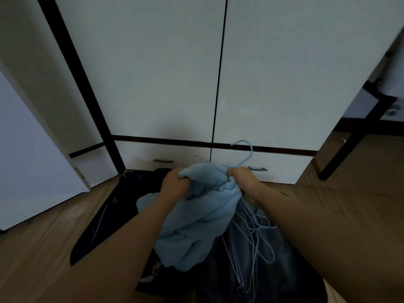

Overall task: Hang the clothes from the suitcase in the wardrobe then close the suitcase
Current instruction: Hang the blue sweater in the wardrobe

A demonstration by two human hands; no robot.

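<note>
White two-door wardrobe (153,84) ahead, doors shut; must open before hanging. Open dark fabric suitcase (98,226) on wood floor below me, loose wire hangers (258,237) piled inside. Bunched light-blue fleece garment (201,215) held above suitcase, soft, light, floppy by look; I judge it will sag and slide off thin wire. My left hand (175,184) fists one top edge, right hand (242,180) clamps other edge together with pale-blue wire hanger (248,154). Best hold: shoulders, near collar.
</note>
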